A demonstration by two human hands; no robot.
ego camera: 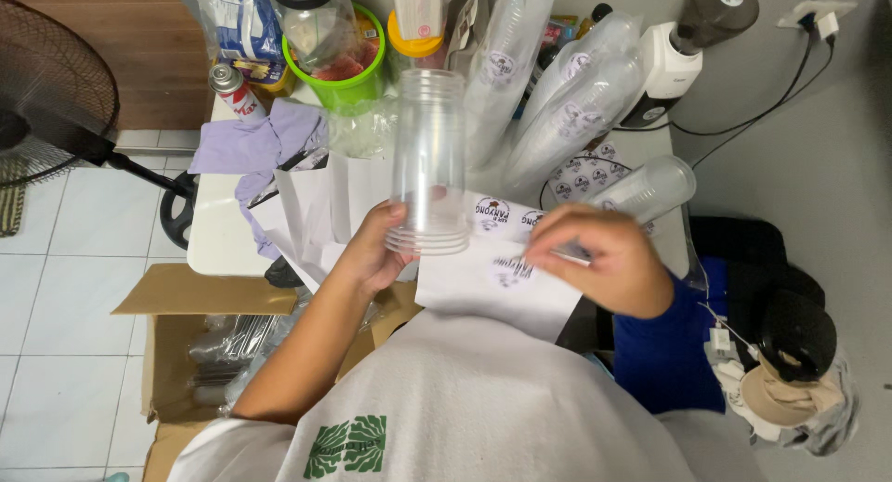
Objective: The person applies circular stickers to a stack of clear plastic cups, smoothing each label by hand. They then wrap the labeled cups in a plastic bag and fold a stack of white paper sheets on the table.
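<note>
L hand [372, 254] grips clear cup stack [429, 161]; R hand [604, 257] pinches sticker sheet [502, 282].

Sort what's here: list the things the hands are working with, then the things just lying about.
In use: left hand holding stacked clear cups; right hand on sticker sheet.
Lying about: fan, green tub, spray can, cardboard box, bagged cup stacks.
</note>
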